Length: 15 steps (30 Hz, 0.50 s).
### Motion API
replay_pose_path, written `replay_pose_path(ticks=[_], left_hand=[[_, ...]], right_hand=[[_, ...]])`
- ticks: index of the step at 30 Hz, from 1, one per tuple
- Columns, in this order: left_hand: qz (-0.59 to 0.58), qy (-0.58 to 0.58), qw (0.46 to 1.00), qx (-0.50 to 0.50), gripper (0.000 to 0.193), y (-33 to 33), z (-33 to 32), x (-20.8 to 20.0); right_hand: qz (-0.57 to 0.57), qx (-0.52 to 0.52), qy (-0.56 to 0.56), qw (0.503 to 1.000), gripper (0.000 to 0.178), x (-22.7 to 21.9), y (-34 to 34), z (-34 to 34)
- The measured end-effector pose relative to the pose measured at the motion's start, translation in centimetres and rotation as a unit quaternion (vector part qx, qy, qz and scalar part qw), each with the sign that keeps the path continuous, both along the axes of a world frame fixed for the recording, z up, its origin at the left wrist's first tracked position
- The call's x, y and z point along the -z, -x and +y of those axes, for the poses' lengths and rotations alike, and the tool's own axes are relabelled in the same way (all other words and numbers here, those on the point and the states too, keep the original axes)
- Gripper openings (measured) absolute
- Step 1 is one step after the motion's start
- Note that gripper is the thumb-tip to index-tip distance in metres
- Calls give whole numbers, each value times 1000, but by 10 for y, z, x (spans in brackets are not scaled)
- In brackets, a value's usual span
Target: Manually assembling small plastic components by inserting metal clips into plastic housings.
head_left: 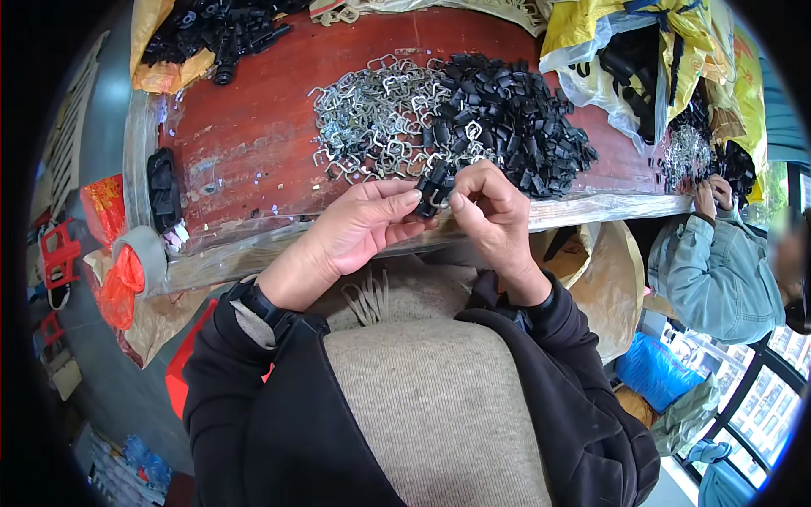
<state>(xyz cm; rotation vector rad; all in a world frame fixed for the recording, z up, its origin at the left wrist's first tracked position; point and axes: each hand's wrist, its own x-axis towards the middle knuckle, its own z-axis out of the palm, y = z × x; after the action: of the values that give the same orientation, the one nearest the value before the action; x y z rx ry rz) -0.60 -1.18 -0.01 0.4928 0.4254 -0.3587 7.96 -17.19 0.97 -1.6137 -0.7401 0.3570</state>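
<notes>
At the front edge of the red table, my left hand [355, 232] pinches a small black plastic part [433, 180] between thumb and fingers. A bit of bent metal shows against that part. Close beside it on the right is my right hand [494, 211], its thumb and forefinger pressed together; what they hold, if anything, is hidden. Just beyond my hands lies a pile of silvery bent metal hooks [359, 110]. A heap of small black plastic pieces [536, 127] adjoins it on the right.
The red tabletop [245, 127] has a plastic-wrapped edge. Black parts fill a bag [173, 76] at the far left and yellow bags [583, 34] at the far right. A tape roll [144, 260] hangs at the left corner. To the right, another person's hands [714, 194] work beside small parts.
</notes>
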Motion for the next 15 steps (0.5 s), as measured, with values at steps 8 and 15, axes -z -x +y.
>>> replay_pose_path(ticks=[8, 15], left_hand=[[31, 4, 999, 13, 21, -4, 1, -3], [3, 1, 1000, 16, 18, 2, -6, -5]], right_hand=[[-49, 2, 29, 998, 7, -2, -2, 4], [-151, -3, 52, 987, 8, -10, 7, -4]])
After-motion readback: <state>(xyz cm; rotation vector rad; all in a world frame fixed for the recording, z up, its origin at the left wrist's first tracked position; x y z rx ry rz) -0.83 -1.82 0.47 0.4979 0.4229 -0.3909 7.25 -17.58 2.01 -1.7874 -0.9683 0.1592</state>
